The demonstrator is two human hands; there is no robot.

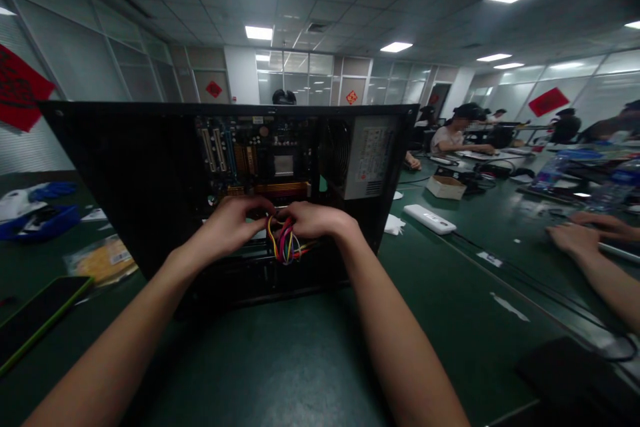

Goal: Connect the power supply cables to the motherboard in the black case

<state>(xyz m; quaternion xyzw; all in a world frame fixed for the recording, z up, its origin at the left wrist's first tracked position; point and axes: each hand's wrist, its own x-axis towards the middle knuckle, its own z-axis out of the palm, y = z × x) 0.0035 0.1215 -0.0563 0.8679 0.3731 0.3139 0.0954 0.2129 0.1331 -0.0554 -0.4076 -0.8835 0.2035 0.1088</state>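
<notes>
An open black computer case (125,167) stands on the green table, its inside facing me. Inside it are a motherboard (283,165) and, at the upper right, a silver power supply (373,157). A bundle of coloured cables (286,243) hangs at the lower middle of the case. My left hand (237,220) pinches the top of the bundle from the left, fingertips closed. From the right, my right hand (313,219) closes its fingers on the same bundle, close to the left fingertips. The fingertips partly hide the cable ends.
On the left are a phone (40,313), a plastic bag with yellow contents (103,260) and a blue tray (45,223). To the right lie a white power strip (430,219), black cables and a small box (446,187). Another person's hands (580,237) rest at the far right.
</notes>
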